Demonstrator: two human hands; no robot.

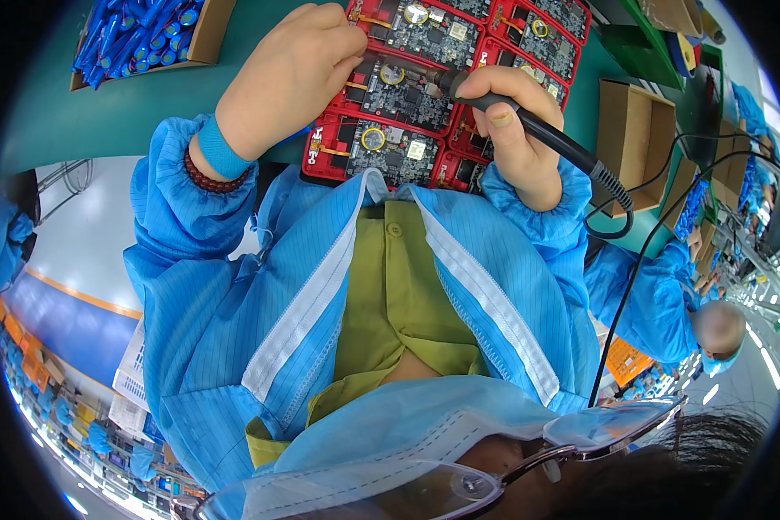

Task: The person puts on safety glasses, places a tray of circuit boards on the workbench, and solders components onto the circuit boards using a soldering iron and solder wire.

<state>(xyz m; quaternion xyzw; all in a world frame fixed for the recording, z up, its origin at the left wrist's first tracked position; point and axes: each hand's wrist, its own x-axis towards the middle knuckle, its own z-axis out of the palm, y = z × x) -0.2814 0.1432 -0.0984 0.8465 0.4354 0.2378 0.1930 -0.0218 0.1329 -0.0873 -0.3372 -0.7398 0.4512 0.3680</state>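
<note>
My right hand is wrapped around the black handle of a soldering iron. The iron's tip points left, down onto one of several green-grey circuit boards set in red housings. My left hand rests at the left side of the same boards, its fingers curled and pinched together at a housing's edge. What lies between those fingertips is too small to make out. Round coin cells and orange flex strips show on the boards. A bit of blue wire shows beneath my left hand.
A cardboard box of blue-wrapped cells stands at the far left on the green tabletop. At the right are an open cardboard box, green bins and the iron's looping black cable. A person in blue works farther right.
</note>
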